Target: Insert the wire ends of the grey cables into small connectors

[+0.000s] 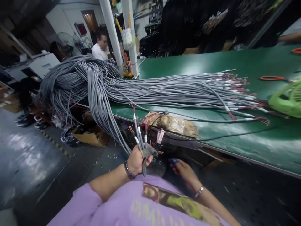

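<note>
My left hand [136, 160] is closed around several grey cables [139, 136], held in front of the bench edge. Their ends point up, with white bands and bare-ended coloured wires fanning out. A shorter cable end is bent over at the fist, its thin wires [155, 149] pointing right. My right hand [187, 174] hangs lower and to the right, apart from the cables. Its fingers are closed on a small dark and blue thing [174, 161], too blurred to name.
A thick heap of grey cables [150, 91] lies along the green bench [169, 66]. By the edge are a taped wooden block [174, 124] and a pink clip [160, 136]. A green basket [287, 99] stands right. Behind the heap is a person in white [100, 51].
</note>
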Tool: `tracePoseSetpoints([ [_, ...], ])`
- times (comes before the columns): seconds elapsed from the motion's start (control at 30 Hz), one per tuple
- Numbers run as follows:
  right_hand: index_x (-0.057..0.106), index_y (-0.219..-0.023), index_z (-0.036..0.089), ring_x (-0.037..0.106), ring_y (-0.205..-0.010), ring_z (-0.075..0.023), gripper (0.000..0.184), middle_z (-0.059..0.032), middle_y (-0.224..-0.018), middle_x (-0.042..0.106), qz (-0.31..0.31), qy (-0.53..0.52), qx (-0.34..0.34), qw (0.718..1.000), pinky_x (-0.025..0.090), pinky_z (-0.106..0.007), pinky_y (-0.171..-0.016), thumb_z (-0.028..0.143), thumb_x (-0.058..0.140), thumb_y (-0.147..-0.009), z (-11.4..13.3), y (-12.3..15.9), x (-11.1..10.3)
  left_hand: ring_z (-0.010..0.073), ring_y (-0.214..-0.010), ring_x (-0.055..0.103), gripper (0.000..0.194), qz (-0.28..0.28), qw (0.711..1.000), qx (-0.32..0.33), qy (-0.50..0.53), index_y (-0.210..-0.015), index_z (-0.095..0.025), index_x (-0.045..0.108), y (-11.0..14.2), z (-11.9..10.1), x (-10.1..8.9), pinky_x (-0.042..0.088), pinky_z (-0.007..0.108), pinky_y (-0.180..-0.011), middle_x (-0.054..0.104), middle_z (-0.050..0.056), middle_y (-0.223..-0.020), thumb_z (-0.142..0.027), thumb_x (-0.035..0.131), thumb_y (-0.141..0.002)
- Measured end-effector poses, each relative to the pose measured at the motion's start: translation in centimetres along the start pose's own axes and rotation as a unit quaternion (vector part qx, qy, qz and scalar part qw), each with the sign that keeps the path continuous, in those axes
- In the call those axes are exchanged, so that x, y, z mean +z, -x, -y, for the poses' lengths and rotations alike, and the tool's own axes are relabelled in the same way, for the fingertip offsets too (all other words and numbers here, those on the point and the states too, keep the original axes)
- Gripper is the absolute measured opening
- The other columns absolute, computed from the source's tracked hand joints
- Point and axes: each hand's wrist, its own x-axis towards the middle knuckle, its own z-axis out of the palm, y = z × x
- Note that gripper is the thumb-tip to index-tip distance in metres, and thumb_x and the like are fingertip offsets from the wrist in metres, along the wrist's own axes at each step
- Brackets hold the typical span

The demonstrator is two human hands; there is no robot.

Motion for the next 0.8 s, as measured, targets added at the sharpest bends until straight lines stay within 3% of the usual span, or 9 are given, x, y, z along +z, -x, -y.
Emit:
tracePoseSetpoints([
  [0.1, 0.065, -0.067, 0.023, 0.051, -0.053, -0.0141, 0.032, -0.0014, -0.06, 0.062, 0.022, -0.1, 0.013, 0.995, 0.042, -0.026, -0.049, 0.055, 0.065, -0.073, 4.4, -0.4, 1.3, 0.0042, -0.027, 0.034, 0.044, 0.003, 1.0, -0.009, -0.024, -0.064, -0.016, 0.055, 0.3, 0.0, 0.3, 0.017, 0.017, -0.029, 0.048, -0.005, -0.035, -0.046, 0.082, -0.049],
  [0.2, 0.066, -0.069, 0.02, 0.052, -0.053, -0.0121, 0.044, -0.0032, -0.064, 0.063, 0.102, -0.176, 0.027, 0.979, 0.043, -0.024, -0.048, 0.064, 0.064, -0.071, 8.2, -0.9, 2.6, 0.0043, -0.027, 0.034, 0.045, -0.002, 0.999, -0.019, -0.034, -0.064, -0.016, 0.055, 0.4, 0.0, 0.4, 0.018, 0.017, -0.03, 0.049, -0.005, -0.036, -0.048, 0.082, -0.048],
  [0.33, 0.068, -0.076, 0.017, 0.054, -0.054, -0.0105, 0.051, -0.0029, -0.066, 0.064, 0.169, -0.224, 0.044, 0.959, 0.044, -0.022, -0.049, 0.068, 0.066, -0.067, 11.0, -1.5, 4.0, 0.0048, -0.028, 0.036, 0.044, -0.009, 0.998, -0.029, -0.045, -0.063, -0.016, 0.056, 0.2, 0.1, 0.6, 0.02, 0.017, -0.03, 0.052, -0.004, -0.037, -0.049, 0.082, -0.049],
  [0.57, 0.063, -0.065, 0.016, 0.048, -0.051, -0.0086, 0.048, 0.0014, -0.058, 0.059, 0.168, -0.239, 0.009, 0.956, 0.04, -0.021, -0.049, 0.064, 0.072, -0.063, 12.0, -1.8, 5.2, 0.0045, -0.027, 0.035, 0.047, 0.0, 0.999, -0.027, -0.047, -0.062, -0.015, 0.055, 0.1, 0.1, 1.1, 0.02, 0.018, -0.03, 0.05, -0.005, -0.036, -0.051, 0.082, -0.048],
  [0.67, 0.062, -0.066, 0.017, 0.047, -0.051, -0.0092, 0.049, 0.0015, -0.059, 0.059, 0.155, -0.247, 0.02, 0.956, 0.039, -0.023, -0.049, 0.065, 0.071, -0.064, 11.8, -1.9, 5.0, 0.0043, -0.027, 0.035, 0.048, 0.003, 0.998, -0.034, -0.046, -0.061, -0.015, 0.054, 0.1, -0.1, 1.3, 0.021, 0.018, -0.03, 0.05, -0.005, -0.036, -0.052, 0.082, -0.046],
  [0.8, 0.065, -0.072, 0.018, 0.047, -0.05, -0.0092, 0.054, 0.002, -0.06, 0.06, 0.119, -0.252, 0.044, 0.959, 0.038, -0.023, -0.048, 0.066, 0.077, -0.053, 11.4, -1.8, 4.8, 0.0043, -0.026, 0.034, 0.049, -0.003, 0.999, -0.039, -0.032, -0.061, -0.016, 0.053, 0.3, -0.3, 1.5, 0.019, 0.019, -0.03, 0.049, -0.005, -0.035, -0.051, 0.083, -0.044],
])
